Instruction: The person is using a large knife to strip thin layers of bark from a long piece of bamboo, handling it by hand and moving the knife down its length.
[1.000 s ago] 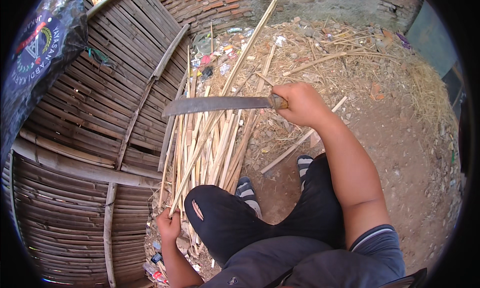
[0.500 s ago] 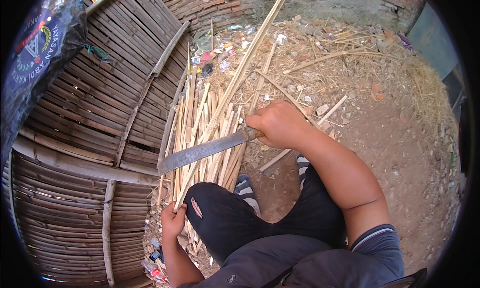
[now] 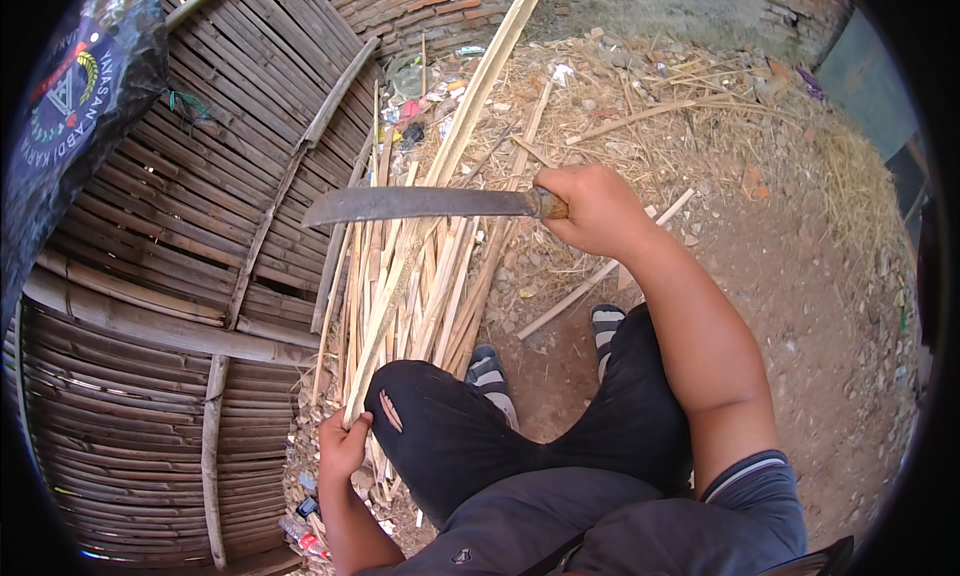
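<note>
A long, pale bamboo strip point(image 3: 470, 126) slants from beside my left knee up toward the brick wall. My left hand point(image 3: 345, 444) pinches its near end between thumb and fingers. In my right hand point(image 3: 598, 211) is a machete point(image 3: 430, 203), gripped by its wooden handle. The blade points left and lies across the strip in this view; whether it touches the strip I cannot tell. Beneath them, a pile of split bamboo strips point(image 3: 440, 306) lies lengthwise on the ground, partly hidden by my knee.
A bamboo slat wall point(image 3: 130, 206) stands close on the left, with a dark printed plastic sheet point(image 3: 100, 86) at its top. A brick wall point(image 3: 640, 16) closes the far side. Dry straw point(image 3: 680, 86), litter and loose sticks cover the ground ahead. Bare soil point(image 3: 800, 346) lies at right.
My right hand has moved the machete away from me along the strip, and the blade now lies more level. The strip has shifted slightly left. My left hand keeps its hold.
</note>
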Motion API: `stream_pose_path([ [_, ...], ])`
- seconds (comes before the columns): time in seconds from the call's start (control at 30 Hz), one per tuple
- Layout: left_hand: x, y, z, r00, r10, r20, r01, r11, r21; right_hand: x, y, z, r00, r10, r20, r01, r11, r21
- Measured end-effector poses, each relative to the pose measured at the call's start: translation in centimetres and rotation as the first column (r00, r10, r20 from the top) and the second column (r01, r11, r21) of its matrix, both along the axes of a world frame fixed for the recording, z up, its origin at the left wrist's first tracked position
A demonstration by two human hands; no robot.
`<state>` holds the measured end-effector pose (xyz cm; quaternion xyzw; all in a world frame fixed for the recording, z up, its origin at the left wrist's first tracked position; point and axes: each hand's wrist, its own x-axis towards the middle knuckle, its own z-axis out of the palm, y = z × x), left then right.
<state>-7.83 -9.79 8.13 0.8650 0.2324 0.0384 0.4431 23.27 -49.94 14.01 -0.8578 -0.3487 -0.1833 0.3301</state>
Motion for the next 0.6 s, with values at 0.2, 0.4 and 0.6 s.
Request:
stream_pose_path([
  [0.2,-0.6,1.0,-0.5,1.000,-0.025,0.013,0.026,0.999,-0.041,-2.4,2.9,0.6,0.967,0.179,0.181,-0.157,0.979,-0.130],
  [0.4,-1.7,1.2,0.3,0.998,0.039,-0.049,-0.039,0.999,0.016,1.7,-2.1,0.6,0.972,-0.196,-0.125,0.209,0.973,0.102],
  [0.6,-1.9,1.4,-1.2,1.000,-0.006,-0.015,0.006,0.999,-0.034,1.0,-1.7,0.6,0.986,-0.134,-0.099,0.141,0.987,0.074],
])
